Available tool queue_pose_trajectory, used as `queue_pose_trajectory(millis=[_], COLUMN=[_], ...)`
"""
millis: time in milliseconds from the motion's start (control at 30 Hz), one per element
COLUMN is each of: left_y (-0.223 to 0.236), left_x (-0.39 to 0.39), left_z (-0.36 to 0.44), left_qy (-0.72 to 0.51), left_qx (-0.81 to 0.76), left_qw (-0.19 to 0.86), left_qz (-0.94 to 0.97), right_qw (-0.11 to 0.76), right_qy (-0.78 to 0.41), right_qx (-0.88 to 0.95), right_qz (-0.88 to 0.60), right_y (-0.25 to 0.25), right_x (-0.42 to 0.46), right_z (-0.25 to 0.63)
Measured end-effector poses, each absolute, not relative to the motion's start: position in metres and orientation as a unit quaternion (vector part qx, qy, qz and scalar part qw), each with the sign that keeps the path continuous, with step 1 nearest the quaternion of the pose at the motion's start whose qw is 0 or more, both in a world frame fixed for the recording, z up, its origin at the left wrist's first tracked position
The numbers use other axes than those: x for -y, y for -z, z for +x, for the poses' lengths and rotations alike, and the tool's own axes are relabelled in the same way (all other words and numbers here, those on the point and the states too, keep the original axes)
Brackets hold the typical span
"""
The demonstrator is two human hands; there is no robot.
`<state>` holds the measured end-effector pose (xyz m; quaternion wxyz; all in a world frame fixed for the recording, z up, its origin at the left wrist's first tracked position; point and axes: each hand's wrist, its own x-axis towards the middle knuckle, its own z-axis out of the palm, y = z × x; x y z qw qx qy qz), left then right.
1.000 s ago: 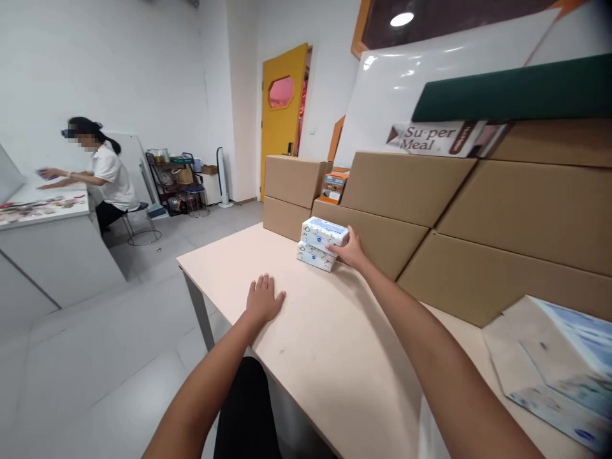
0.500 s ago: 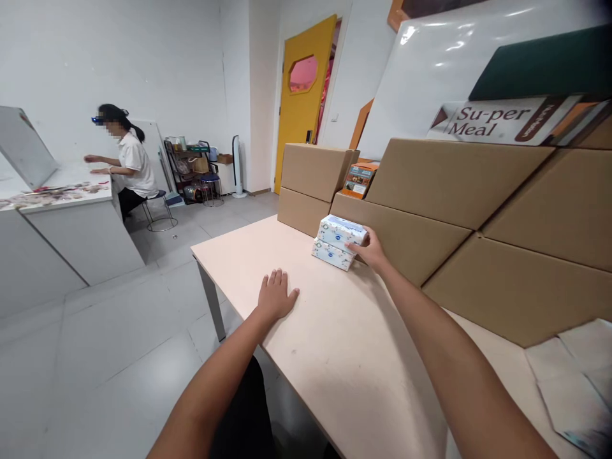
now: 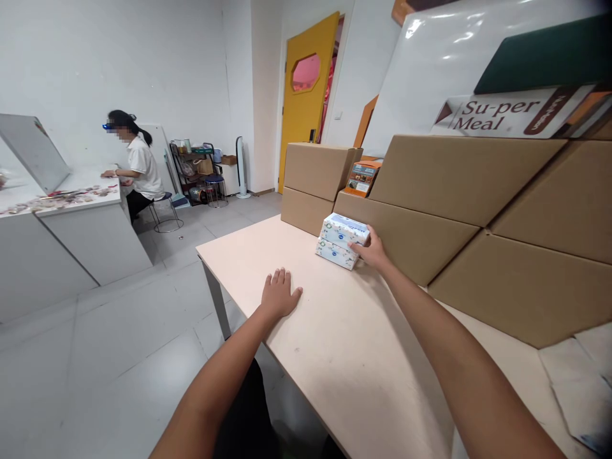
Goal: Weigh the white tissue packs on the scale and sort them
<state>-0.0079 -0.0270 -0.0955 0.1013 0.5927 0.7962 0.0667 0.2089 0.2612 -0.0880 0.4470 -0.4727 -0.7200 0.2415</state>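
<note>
Two tissue packs are stacked on the pale table [image 3: 344, 344], close to the cardboard boxes. My right hand [image 3: 371, 250] grips the upper tissue pack [image 3: 344, 228] by its right end, thumb on the front side and fingers behind. Beneath it the lower tissue pack [image 3: 335, 253] rests on the tabletop. Both packs are white and light blue with a small printed pattern. My left hand [image 3: 280, 294] lies flat near the table's left edge, fingers stretched out, holding nothing.
Stacked cardboard boxes [image 3: 430, 178] line the table's right side, with an orange box [image 3: 362, 177] among them. More white packs [image 3: 583, 382] lie at the lower right. A person [image 3: 142, 166] sits at another desk [image 3: 90, 236] to the left. A yellow door [image 3: 308, 105] stands at the back.
The view has shifted slightly, and the upper pack now sits more squarely over the lower one. My left hand stays flat on the table. The seated person's hands have moved lower.
</note>
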Motion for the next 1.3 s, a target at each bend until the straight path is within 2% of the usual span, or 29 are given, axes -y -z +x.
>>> queue_pose_trajectory(millis=[233,667,1300], left_y=[0.095,0.097,0.098], left_x=[0.027,0.026,0.028], left_z=[-0.008,-0.009,-0.01], left_qy=[-0.067,-0.069,-0.077], left_qx=[-0.796,-0.796,-0.795], left_qw=[0.103,0.103,0.102], left_qz=[0.593,0.592,0.593], right_qw=[0.413,0.386,0.398], right_qy=[-0.266,-0.243,-0.267], right_qx=[0.7,0.708,0.688], right_qz=[-0.518,-0.538,-0.545], right_y=[0.081,0.073,0.066], right_x=[-0.257,-0.239,-0.226], right_z=[0.206,0.204,0.199])
